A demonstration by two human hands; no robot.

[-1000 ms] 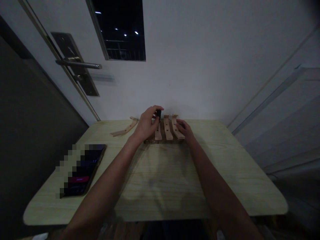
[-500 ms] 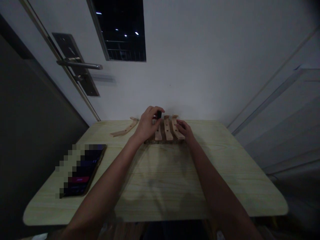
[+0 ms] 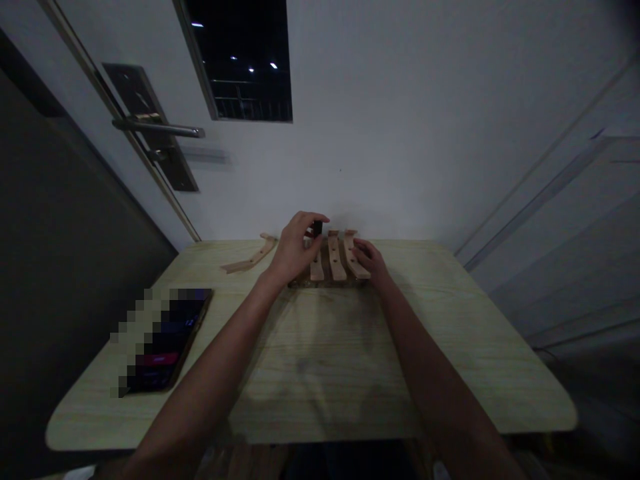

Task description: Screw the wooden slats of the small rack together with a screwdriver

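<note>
My left hand [image 3: 295, 248] pinches a small black block-like piece [image 3: 318, 228] between thumb and fingers, above the far end of a curved wooden strip [image 3: 317, 268]. That strip is partly hidden behind the hand. To its right lie a second bent wooden strip [image 3: 336, 257] with dark holes and a third [image 3: 356, 259] slanting outward. All three rest on a dark brownish base [image 3: 330, 283], mostly covered by them. My right hand [image 3: 371, 260] has its fingers curled against the right edge of the third strip.
Another bent wooden strip [image 3: 251, 259] lies apart on the table, left of my left hand. A phone [image 3: 175, 340] with its screen lit, partly pixelated, is near the table's left side. Behind the pale wooden table [image 3: 320, 373] stands a white door [image 3: 390, 133] with a metal handle [image 3: 165, 129].
The black piece in my left hand has turned or shifted very slightly. Both hands and the wooden strips are otherwise in the same places.
</note>
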